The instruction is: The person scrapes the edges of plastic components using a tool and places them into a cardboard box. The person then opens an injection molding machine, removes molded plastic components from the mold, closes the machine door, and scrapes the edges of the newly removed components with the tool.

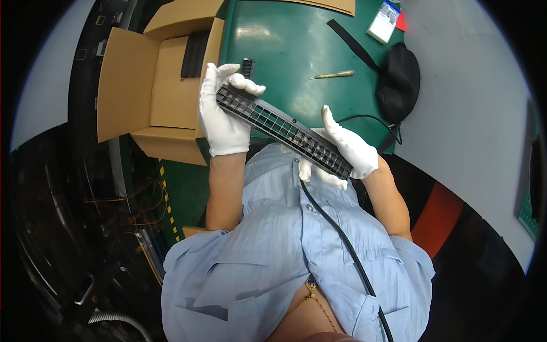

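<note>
A long black plastic grille strip (pixel 279 129) with a lattice of small square openings is held up in front of my chest, slanting from upper left to lower right. My left hand (pixel 224 117), in a white glove, grips its upper left end, the fingers curled over the top edge. At the lower right end my right hand (pixel 348 149), also gloved in white, holds it with the thumb raised along the edge and fingers beneath. Just beyond my left fingers a small black slotted piece (pixel 248 68) lies on the green table mat (pixel 273 40).
An open cardboard box (pixel 182 108) at the left contains a dark ribbed part (pixel 195 55). A thin screwdriver-like tool (pixel 331 74), a black pouch with strap (pixel 399 82) and a white-and-blue packet (pixel 384 23) lie on the right. A black cable (pixel 342 233) hangs down my front.
</note>
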Action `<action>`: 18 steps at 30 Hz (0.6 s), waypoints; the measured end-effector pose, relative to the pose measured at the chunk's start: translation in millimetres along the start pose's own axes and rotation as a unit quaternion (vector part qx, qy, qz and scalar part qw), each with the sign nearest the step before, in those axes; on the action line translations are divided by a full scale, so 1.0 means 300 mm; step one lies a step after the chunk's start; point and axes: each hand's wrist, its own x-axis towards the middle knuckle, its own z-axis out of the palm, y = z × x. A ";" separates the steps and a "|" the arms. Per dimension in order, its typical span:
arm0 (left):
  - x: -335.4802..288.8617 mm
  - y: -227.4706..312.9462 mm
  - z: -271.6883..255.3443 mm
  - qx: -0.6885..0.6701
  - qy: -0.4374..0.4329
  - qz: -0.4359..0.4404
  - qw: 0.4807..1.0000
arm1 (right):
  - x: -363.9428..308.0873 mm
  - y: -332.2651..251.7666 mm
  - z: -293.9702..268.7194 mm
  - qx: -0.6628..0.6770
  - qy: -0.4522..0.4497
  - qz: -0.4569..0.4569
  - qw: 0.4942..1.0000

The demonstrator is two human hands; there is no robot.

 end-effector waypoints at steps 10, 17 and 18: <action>0.011 -0.066 -0.004 0.058 -0.031 -0.034 0.997 | -0.060 0.077 0.028 0.034 0.036 -0.053 0.997; 0.006 -0.071 -0.007 0.057 -0.025 -0.041 0.997 | -0.067 0.092 0.054 0.006 0.058 -0.087 0.994; 0.004 -0.071 -0.008 0.057 -0.025 -0.042 0.997 | -0.066 0.095 0.055 0.006 0.058 -0.087 0.995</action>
